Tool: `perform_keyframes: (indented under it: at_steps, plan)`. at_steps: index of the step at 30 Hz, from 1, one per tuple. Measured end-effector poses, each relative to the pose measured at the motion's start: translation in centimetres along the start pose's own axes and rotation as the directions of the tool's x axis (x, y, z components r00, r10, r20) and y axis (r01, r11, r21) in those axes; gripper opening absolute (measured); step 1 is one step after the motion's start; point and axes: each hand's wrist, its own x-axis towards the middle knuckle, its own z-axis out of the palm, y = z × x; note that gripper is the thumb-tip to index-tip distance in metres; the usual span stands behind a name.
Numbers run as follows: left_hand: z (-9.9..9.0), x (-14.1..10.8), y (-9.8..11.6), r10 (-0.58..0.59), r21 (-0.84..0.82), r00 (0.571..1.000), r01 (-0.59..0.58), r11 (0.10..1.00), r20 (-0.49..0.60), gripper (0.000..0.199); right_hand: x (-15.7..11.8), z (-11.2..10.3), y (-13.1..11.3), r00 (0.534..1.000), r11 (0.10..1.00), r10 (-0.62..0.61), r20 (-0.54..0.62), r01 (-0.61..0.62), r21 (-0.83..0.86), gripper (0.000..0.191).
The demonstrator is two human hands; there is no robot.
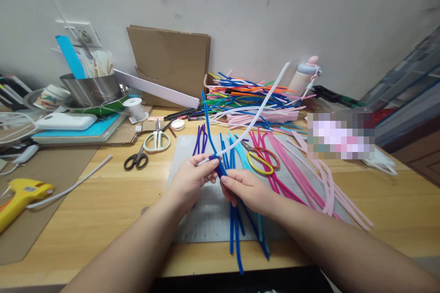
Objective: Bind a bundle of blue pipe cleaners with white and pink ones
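Note:
My left hand (194,178) pinches a white pipe cleaner (259,116) where it crosses a blue pipe cleaner (207,121). The white one slants up to the right, while the blue one stands upward. Just right of it, my right hand (244,187) is closed on the dark blue pipe cleaners (222,169) below that crossing. Both hands are close together over a grey cutting mat (202,226). Under and around them lie blue, light blue (244,158), purple (200,139) and pink pipe cleaners (292,169). My fingers hide how the held pieces join.
Red-and-yellow scissors (263,160) lie on the mat. Left are white-handled scissors (157,139), black-handled scissors (136,161) and a yellow glue gun (24,194). A pile of coloured pipe cleaners (247,96), cardboard (172,62) and a bottle (304,78) stand along the wall.

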Motion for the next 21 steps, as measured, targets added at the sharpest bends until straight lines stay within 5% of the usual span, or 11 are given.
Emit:
perform_keyframes:
  at_steps: [3, 7, 21]
  plan:
    - [-0.02, -0.04, -0.09, 0.040, 0.105, 0.999, -0.038, 0.994, -0.022, 0.015, 0.04, -0.23, -0.15, 0.994, 0.993, -0.061, -0.088, 0.052, -0.102, 0.030]
    - [0.33, -0.24, -0.03, 0.044, 0.226, 0.999, -0.039, 0.973, -0.018, 0.019, 0.44, -0.37, -0.21, 0.972, 0.992, -0.087, -0.217, 0.103, 0.065, 0.021]
    - [0.59, -0.21, -0.04, 0.064, 0.214, 0.998, -0.064, 0.975, 0.005, 0.022, 0.74, -0.22, -0.46, 0.958, 0.952, -0.047, -0.282, 0.128, 0.278, 0.020]
